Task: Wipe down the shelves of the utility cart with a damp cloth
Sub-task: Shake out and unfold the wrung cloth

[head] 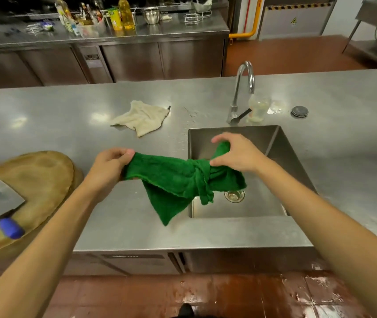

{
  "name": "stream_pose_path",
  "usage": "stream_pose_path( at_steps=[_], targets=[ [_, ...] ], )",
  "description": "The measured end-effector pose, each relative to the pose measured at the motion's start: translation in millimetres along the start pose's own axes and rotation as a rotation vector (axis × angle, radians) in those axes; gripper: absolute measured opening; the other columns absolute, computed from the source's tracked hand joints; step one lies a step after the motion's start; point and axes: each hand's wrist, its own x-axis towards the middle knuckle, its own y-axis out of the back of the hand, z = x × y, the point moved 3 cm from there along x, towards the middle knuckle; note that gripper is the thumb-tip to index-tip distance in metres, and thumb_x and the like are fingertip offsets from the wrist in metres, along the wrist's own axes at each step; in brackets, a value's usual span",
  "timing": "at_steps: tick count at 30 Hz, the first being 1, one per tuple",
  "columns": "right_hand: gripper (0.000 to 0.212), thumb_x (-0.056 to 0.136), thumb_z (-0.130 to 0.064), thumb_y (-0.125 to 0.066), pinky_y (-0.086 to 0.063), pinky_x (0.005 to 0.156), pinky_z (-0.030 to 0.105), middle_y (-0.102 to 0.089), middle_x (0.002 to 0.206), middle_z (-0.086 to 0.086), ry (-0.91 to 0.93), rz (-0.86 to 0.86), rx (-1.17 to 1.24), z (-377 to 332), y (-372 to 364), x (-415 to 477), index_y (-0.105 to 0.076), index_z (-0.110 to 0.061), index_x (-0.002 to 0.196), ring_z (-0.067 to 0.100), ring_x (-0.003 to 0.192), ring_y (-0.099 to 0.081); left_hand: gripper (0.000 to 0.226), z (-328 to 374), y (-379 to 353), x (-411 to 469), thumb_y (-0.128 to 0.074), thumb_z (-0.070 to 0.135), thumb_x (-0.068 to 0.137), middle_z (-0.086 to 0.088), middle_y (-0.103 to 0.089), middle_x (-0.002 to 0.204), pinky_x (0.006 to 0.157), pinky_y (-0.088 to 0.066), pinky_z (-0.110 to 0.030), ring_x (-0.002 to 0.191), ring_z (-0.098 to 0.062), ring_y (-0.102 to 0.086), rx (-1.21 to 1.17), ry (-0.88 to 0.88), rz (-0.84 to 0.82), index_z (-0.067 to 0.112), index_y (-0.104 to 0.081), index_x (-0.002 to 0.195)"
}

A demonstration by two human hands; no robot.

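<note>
Both hands hold a green cloth (178, 180) in the air above the front-left corner of the sink (274, 143), where the basin's left rim meets the steel counter (68, 115). The left hand (109, 167) is out over the counter, its thumb and fingers pinched shut on the cloth's left end. The right hand (235, 154) is over the basin, with its fingers curled around the bunched right end, where the fabric is gathered into a twisted knot just beside the thumb. Between the two grips the cloth stretches nearly level; one corner hangs down past the sink's front-left edge and a narrow tail dangles toward the drain (234, 195). The basin below is open, with free room to the right and back. The tap (243, 88) rises behind the sink, well clear of the hands, with a plastic bottle (257, 109) just beside its base. A beige rag (141, 118) lies crumpled on the counter behind the left hand, apart from it. To the left, near the counter's front edge, sits a round wooden board (34, 180) carrying a cleaver (1, 200) with a blue handle, close to the left forearm but not touching it. The counter's front edge runs beneath both forearms, with wet red floor tiles (274, 294) below.
</note>
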Motion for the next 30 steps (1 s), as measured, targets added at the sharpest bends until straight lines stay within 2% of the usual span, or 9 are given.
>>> stream_pose_path(
  at_steps=[4,6,9,12,16,20,22,27,30],
  targets=[
    [0.039,0.087,-0.012,-0.061,-0.041,0.092,0.024,-0.059,0.133,0.001,-0.054,-0.091,-0.126,-16.0,-47.6,5.3,-0.062,-0.024,0.124,0.018,0.119,-0.053,0.012,23.8,9.7,7.0,-0.060,-0.004,0.094,-0.013,-0.075,0.107,0.069,-0.062,-0.033,0.084,-0.028,-0.076,-0.300,0.026,-0.042,0.003,-0.067,0.099],
    [0.039,0.091,-0.028,-0.062,-0.041,0.098,0.030,-0.059,0.132,0.005,-0.033,-0.092,-0.218,-30.8,-63.9,1.7,-0.058,-0.019,0.129,0.022,0.124,-0.052,0.020,33.5,4.9,7.6,-0.055,-0.013,0.092,-0.016,-0.071,0.112,0.067,-0.063,-0.035,0.080,-0.035,-0.075,-0.360,0.043,-0.045,0.002,-0.065,0.102],
    [0.069,0.080,-0.059,-0.066,-0.041,0.103,0.029,-0.051,0.140,-0.005,0.158,-0.070,-0.061,-70.9,-77.6,-10.8,-0.044,-0.033,0.141,0.011,0.127,-0.049,0.025,37.8,-9.6,6.5,-0.051,-0.014,0.093,-0.017,-0.066,0.118,0.062,-0.062,-0.029,0.068,-0.027,-0.075,-0.323,0.052,-0.059,0.004,-0.064,0.105],
    [0.076,0.073,-0.055,-0.071,-0.046,0.093,0.024,-0.056,0.130,-0.012,0.338,-0.061,0.014,-116.4,-82.8,-15.9,-0.035,-0.044,0.140,0.003,0.116,-0.053,0.030,34.1,-14.1,7.9,-0.050,-0.013,0.094,-0.015,-0.065,0.121,0.063,-0.062,-0.030,0.066,-0.025,-0.074,-0.261,0.044,-0.088,0.005,-0.062,0.115],
    [0.031,0.084,-0.035,-0.074,-0.052,0.081,0.027,-0.072,0.098,-0.005,0.399,0.030,-0.086,-150.3,-80.4,3.0,-0.070,-0.022,0.112,0.008,0.090,-0.064,0.038,36.3,2.8,12.6,-0.047,-0.012,0.094,-0.012,-0.064,0.124,0.074,-0.063,-0.035,0.083,-0.031,-0.076,-0.153,-0.017,-0.112,0.010,-0.059,0.123],
    [0.010,0.087,-0.018,-0.070,-0.042,0.066,0.015,-0.073,0.076,-0.002,0.451,0.038,-0.075,-158.9,-78.5,17.2,-0.077,-0.013,0.092,0.008,0.068,-0.063,0.045,35.7,24.1,12.0,-0.032,-0.015,0.090,-0.014,-0.070,0.117,0.071,-0.063,-0.035,0.082,-0.039,-0.075,-0.139,-0.107,-0.170,0.004,-0.057,0.122],
    [0.011,0.089,-0.017,-0.067,-0.039,0.066,0.015,-0.072,0.077,-0.002,0.444,0.060,-0.049,-157.3,-80.7,21.4,-0.077,-0.013,0.092,0.007,0.067,-0.060,0.041,31.2,29.1,15.5,-0.041,-0.013,0.089,-0.011,-0.074,0.112,0.076,-0.063,-0.033,0.085,-0.033,-0.076,-0.108,-0.159,-0.176,0.005,-0.063,0.117],
    [0.009,0.093,-0.014,-0.062,-0.051,0.078,0.031,-0.070,0.084,-0.002,0.389,-0.004,0.192,-154.4,-77.8,29.5,-0.069,-0.019,0.091,0.014,0.082,-0.064,0.052,-3.5,26.2,20.5,-0.068,0.012,0.080,0.030,-0.061,0.121,0.099,-0.043,-0.024,0.117,0.001,-0.056,0.481,-0.252,-0.406,0.043,-0.060,0.120],
    [0.009,0.094,-0.010,-0.061,-0.053,0.088,0.041,-0.070,0.090,0.006,0.419,-0.036,0.305,-156.3,-63.0,37.5,-0.068,-0.015,0.092,0.024,0.090,-0.066,0.038,-26.2,20.5,25.7,-0.079,0.021,0.083,0.022,-0.067,0.115,0.107,-0.040,-0.036,0.115,0.005,-0.057,0.437,-0.208,-0.381,0.024,-0.064,0.117]
  ],
)
